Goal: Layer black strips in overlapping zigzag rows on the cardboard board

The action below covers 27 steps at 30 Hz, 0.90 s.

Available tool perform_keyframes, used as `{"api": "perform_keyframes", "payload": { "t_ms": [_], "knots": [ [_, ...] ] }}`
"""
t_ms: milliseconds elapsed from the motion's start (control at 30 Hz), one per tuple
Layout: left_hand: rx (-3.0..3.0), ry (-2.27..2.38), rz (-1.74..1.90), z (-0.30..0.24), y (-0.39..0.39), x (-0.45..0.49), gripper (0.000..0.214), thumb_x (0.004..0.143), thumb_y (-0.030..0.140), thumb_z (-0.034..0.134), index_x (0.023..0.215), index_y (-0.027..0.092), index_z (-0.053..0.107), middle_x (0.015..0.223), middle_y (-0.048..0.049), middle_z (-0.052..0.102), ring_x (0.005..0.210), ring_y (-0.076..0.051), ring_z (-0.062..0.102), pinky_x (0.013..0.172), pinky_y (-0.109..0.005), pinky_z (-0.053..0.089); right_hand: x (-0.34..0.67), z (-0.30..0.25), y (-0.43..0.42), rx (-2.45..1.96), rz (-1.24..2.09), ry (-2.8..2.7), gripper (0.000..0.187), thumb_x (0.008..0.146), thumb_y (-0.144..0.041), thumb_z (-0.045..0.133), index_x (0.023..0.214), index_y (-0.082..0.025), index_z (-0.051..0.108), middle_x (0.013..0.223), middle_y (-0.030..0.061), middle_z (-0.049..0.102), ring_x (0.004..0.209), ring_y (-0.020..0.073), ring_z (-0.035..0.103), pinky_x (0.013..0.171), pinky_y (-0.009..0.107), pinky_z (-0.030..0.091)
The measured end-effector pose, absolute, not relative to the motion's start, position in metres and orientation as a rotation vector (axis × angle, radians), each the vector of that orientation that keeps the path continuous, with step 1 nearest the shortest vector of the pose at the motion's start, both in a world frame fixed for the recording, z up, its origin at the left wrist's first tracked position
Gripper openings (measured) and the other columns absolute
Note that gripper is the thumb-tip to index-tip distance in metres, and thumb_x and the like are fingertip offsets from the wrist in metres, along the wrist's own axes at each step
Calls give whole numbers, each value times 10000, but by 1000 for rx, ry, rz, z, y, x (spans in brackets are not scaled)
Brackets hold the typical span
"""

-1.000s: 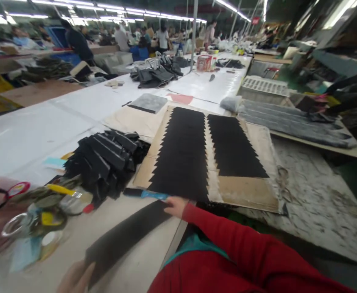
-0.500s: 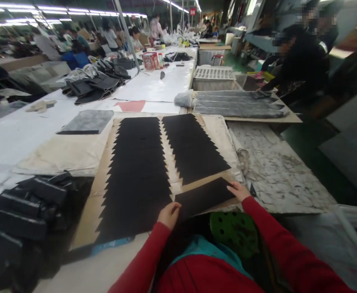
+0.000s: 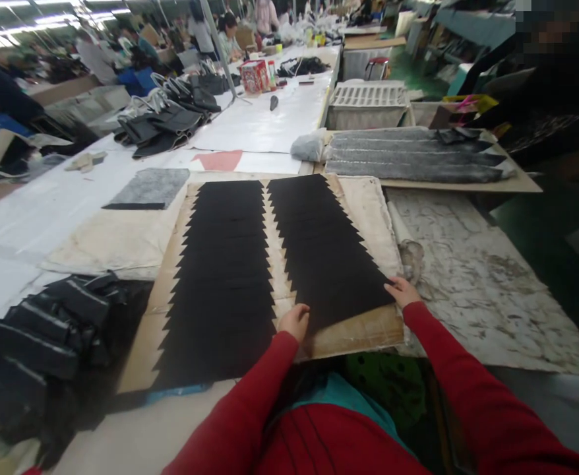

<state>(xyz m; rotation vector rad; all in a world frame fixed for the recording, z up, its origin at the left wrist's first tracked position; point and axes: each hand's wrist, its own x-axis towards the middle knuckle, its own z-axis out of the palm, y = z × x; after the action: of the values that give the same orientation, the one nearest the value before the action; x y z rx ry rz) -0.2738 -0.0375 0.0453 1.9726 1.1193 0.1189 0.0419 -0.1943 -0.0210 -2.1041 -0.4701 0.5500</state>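
Observation:
A black fabric strip (image 3: 346, 307) lies at the near end of the right row of overlapping black strips (image 3: 316, 231). My left hand (image 3: 295, 321) pinches its left end, and my right hand (image 3: 402, 291) grips its right end between thumb and fingers. Left of it runs a longer row of overlapping black strips (image 3: 220, 277) with zigzag edges. Both rows rest on a brown cardboard sheet (image 3: 138, 359), whose bare near part shows below the held strip.
Dark folded pieces (image 3: 42, 336) are heaped at the left. Grey strips (image 3: 408, 155) lie on a board at the back right. A grey sheet (image 3: 148, 187) sits on the white table (image 3: 264, 135). A co-worker in dark clothes (image 3: 541, 99) stands at the right.
Both hands have carried the black strip forward, from the cardboard's near edge up against the right row, where it now overlaps the row's end. The view has shifted slightly.

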Motion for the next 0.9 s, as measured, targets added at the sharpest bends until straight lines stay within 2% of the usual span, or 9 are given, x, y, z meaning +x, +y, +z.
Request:
{"api": "perform_keyframes", "payload": {
  "t_ms": [367,500,633,733,900],
  "knots": [
    [2061,1198,12,53,-41,-271,214,759,221,472,943,223,583,898,1,638,794,-128,570,742,-230,426,48,-28,-192,-2237,529,-602,385,593,-385,547,885,-135,564,607,5,546,552,138,518,563,278,429],
    [2300,1156,-164,67,-42,-270,240,785,240,423,983,245,558,938,-16,613,788,-155,570,694,-257,417,53,-29,-190,-2336,457,-694,410,561,-384,574,891,-141,572,633,16,547,586,162,524,618,320,432],
    [2417,1105,-243,82,-43,-277,302,793,217,409,1050,274,556,1027,-32,569,858,-172,558,698,-266,413,58,-22,-194,-2417,291,-768,566,487,-431,633,953,-115,577,752,73,555,744,220,524,738,379,417],
    [2396,1154,-148,91,-41,-303,335,801,239,412,1106,293,541,977,-36,552,829,-163,553,677,-256,417,59,-11,-206,-2418,201,-794,616,554,-490,576,1031,-101,552,833,103,558,714,198,522,718,363,435],
    [2236,1402,164,95,-43,-397,279,818,265,382,1014,216,575,885,-29,541,782,-126,541,694,-231,433,50,11,-219,-2355,129,-898,596,631,-524,488,1039,-92,540,859,109,557,676,179,524,696,355,454]
  ]
}}
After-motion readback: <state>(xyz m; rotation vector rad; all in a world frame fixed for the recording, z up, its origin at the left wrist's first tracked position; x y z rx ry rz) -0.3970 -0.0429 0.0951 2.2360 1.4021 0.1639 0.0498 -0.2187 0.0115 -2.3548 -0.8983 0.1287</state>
